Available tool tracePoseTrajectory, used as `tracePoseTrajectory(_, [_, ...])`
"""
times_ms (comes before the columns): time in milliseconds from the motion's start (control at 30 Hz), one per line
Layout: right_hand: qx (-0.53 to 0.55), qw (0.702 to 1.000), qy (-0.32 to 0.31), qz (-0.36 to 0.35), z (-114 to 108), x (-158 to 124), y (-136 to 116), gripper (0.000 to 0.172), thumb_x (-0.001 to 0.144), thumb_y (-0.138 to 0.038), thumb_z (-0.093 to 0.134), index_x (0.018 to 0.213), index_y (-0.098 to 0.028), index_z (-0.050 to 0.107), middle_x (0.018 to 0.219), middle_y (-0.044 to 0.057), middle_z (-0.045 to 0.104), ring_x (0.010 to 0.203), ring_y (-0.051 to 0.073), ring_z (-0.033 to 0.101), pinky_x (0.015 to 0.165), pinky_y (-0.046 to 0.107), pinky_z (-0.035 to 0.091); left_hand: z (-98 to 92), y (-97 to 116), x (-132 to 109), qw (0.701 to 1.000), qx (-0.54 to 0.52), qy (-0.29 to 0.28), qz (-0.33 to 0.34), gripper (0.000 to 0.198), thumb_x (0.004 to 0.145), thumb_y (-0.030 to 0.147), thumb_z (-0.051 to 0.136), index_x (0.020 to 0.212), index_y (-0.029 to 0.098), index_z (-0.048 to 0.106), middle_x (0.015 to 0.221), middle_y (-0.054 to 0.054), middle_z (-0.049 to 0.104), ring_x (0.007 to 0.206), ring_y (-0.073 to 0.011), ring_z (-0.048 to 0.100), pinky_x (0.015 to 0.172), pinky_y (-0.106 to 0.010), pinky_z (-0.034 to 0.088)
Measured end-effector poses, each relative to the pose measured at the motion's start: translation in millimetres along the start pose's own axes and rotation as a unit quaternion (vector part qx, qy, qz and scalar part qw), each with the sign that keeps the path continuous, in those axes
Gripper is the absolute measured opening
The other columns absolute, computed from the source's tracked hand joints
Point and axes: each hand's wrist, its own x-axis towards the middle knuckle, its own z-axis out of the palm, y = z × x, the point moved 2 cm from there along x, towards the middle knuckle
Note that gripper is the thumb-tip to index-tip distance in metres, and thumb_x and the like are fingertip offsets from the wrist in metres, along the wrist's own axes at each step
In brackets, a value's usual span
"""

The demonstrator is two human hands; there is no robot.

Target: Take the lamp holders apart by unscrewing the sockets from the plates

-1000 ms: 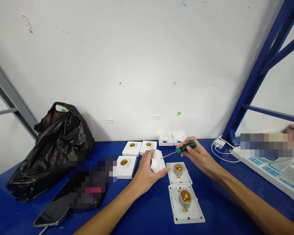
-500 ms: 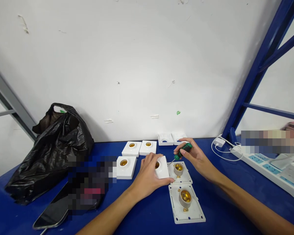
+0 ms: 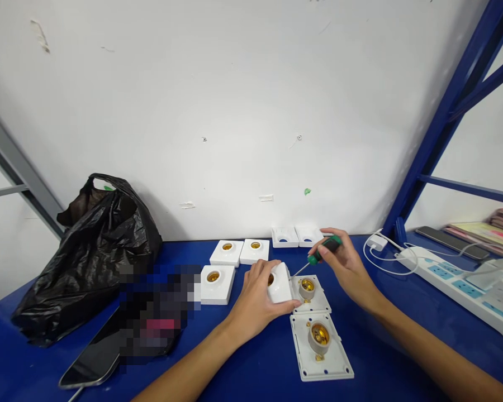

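Left hand point(image 3: 255, 300) on socket cover point(image 3: 280, 283) — right hand point(image 3: 347, 269) with screwdriver point(image 3: 323, 249), perhaps tip-to-cover

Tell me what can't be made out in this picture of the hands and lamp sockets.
Head view only.
The pixelated patch: blur hides what lies there and part of the phone.
Tip of the screwdriver: too thin, lost beside the white cover in the left hand.
The black bag: its plastic hides the contents.
The power strip: cut off by the right edge.

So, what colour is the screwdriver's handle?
The screwdriver handle is green and black, gripped in the right hand; head view.
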Motion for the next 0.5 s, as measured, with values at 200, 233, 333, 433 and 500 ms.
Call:
tracePoseTrajectory(200, [-0.132, 0.988, 0.065, 0.050, -32, 19, 14, 0.042, 0.101, -0.065, 0.050, 0.124, -0.029, 0.053, 0.065, -0.006, 0.057, 0.058, 0.018, 0.058, 0.055, 0.030, 0.047, -2.3, -1, 1, 0.999, -0.025, 0.019, -0.012, 0.066, 0.076, 0.042, 0.091, 0.134, 0.029, 0.060, 0.133, -0.008, 0.061, 0.130, -0.0358, 0.053, 0.114, -0.054, 0.040])
tracePoseTrajectory(233, [-0.157, 0.985, 0.027, 0.065, -35, 20, 19, 0.042, 0.098, -0.066, 0.055, 0.114, -0.027, 0.060, 0.061, -0.006, 0.055, 0.054, 0.018, 0.056, 0.051, 0.029, 0.045, -2.6, -2, 1, 0.999, -0.029, 0.022, -0.013, 0.066, 0.077, 0.041, 0.090, 0.134, 0.029, 0.059, 0.135, -0.009, 0.060, 0.131, -0.0359, 0.053, 0.115, -0.054, 0.039])
tracePoseTrajectory(333, [-0.240, 0.962, -0.084, 0.097, -39, 13, 29, 0.035, 0.084, -0.060, 0.076, 0.089, -0.027, 0.069, 0.055, -0.005, 0.057, 0.049, 0.017, 0.054, 0.047, 0.028, 0.039, -3.6, -2, 0, 0.999, -0.040, 0.028, -0.008, 0.064, 0.081, 0.042, 0.086, 0.136, 0.029, 0.056, 0.141, -0.010, 0.058, 0.132, -0.0352, 0.053, 0.115, -0.054, 0.041])
tracePoseTrajectory(433, [-0.315, 0.934, -0.134, 0.100, -40, 5, 31, 0.025, 0.079, -0.051, 0.083, 0.082, -0.029, 0.071, 0.057, -0.002, 0.063, 0.054, 0.020, 0.057, 0.051, 0.028, 0.038, -4.1, -1, -1, 0.998, -0.053, 0.035, 0.002, 0.062, 0.085, 0.041, 0.083, 0.138, 0.028, 0.053, 0.143, -0.010, 0.056, 0.134, -0.0339, 0.053, 0.116, -0.051, 0.041])
tracePoseTrajectory(500, [-0.348, 0.921, -0.149, 0.096, -41, 3, 26, 0.020, 0.083, -0.049, 0.079, 0.086, -0.030, 0.073, 0.056, -0.001, 0.061, 0.055, 0.021, 0.057, 0.055, 0.030, 0.041, -4.0, 0, -1, 0.997, -0.059, 0.038, 0.008, 0.064, 0.086, 0.040, 0.082, 0.140, 0.028, 0.051, 0.144, -0.010, 0.056, 0.136, -0.0334, 0.051, 0.118, -0.050, 0.040])
